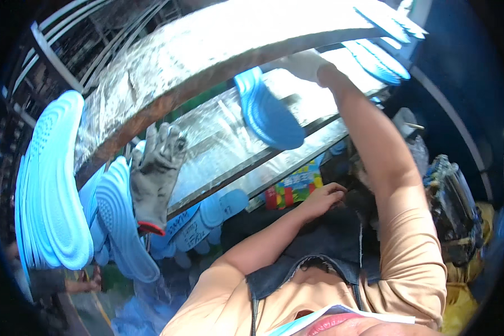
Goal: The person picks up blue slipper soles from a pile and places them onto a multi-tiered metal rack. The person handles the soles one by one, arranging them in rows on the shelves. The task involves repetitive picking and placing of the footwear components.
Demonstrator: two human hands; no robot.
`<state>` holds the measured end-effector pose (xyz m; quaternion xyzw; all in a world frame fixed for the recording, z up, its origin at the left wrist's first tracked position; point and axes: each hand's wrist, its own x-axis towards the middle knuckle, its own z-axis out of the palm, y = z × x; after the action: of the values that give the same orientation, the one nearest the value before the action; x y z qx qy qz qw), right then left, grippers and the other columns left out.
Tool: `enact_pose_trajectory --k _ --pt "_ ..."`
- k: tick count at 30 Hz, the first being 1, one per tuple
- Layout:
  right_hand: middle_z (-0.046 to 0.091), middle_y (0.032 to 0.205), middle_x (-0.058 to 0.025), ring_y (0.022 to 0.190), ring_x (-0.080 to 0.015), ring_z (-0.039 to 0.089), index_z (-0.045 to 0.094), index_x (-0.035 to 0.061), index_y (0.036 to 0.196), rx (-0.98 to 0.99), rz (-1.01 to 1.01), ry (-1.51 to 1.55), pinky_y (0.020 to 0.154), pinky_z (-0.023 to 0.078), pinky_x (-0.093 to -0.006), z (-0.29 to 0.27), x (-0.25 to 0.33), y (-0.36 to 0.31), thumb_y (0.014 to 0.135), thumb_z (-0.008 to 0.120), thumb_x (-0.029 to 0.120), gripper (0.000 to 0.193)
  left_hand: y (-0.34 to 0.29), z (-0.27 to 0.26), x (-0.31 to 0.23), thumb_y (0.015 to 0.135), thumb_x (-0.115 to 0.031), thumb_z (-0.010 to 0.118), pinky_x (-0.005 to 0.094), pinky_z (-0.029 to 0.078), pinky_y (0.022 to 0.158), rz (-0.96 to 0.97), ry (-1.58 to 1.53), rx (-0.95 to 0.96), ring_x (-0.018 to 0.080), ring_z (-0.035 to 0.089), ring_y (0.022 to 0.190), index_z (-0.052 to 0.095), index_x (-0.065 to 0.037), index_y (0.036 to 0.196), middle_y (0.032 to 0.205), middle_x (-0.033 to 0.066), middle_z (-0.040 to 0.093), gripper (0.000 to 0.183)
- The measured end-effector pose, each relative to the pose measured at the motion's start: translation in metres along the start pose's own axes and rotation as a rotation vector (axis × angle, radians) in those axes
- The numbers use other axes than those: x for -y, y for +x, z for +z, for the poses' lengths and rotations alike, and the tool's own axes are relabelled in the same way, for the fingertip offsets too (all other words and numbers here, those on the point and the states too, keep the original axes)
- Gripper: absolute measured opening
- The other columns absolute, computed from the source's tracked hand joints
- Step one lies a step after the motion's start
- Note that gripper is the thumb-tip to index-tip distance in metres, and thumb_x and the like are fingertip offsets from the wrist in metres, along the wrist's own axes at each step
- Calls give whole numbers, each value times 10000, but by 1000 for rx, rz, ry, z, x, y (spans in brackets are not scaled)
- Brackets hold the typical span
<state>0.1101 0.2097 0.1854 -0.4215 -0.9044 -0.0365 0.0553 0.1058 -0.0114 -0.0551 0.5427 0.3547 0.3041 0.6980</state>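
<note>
My right hand (305,65), in a white glove, reaches between two shelf boards, its fingers partly hidden by the upper board's edge. Its fingertips meet the narrow upper end of a blue insole (273,115), which it seems to grip; the insole slants over the lower board. Bare and held in front of my dark apron (297,229), my left hand (326,200) has loosely bent fingers and nothing visible in them. A grey work glove (155,179) with a red cuff leans at the shelf's left part, without any arm in it.
Stacked light-blue insoles (56,190) stand at the left end, with another insole (123,213) beside them. More insoles (378,61) lie at the far right. The film-covered upper shelf (207,33) spans the view. Black plastic-wrapped goods (453,207) sit at right. Someone's hand (87,281) shows lower left.
</note>
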Motion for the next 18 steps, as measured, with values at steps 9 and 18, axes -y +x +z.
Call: enact_pose_trajectory --k 9,18 --pt "658 1122 -140 1040 -198 629 538 -15 1298 -255 -77 1328 927 496 -319 -64 23 -224 931 554 174 413 16 -7 36 1010 -411 453 317 472 868 112 -100 181 168 608 1038 523 -77 1306 1176 77 631 452" --pt "661 1081 -139 976 -213 644 587 -43 1215 -435 -201 1296 839 528 -344 -53 63 -298 938 553 169 350 -67 47 -32 1011 -466 388 391 456 976 123 -598 377 250 544 1211 469 -85 1371 1328 130 552 530"
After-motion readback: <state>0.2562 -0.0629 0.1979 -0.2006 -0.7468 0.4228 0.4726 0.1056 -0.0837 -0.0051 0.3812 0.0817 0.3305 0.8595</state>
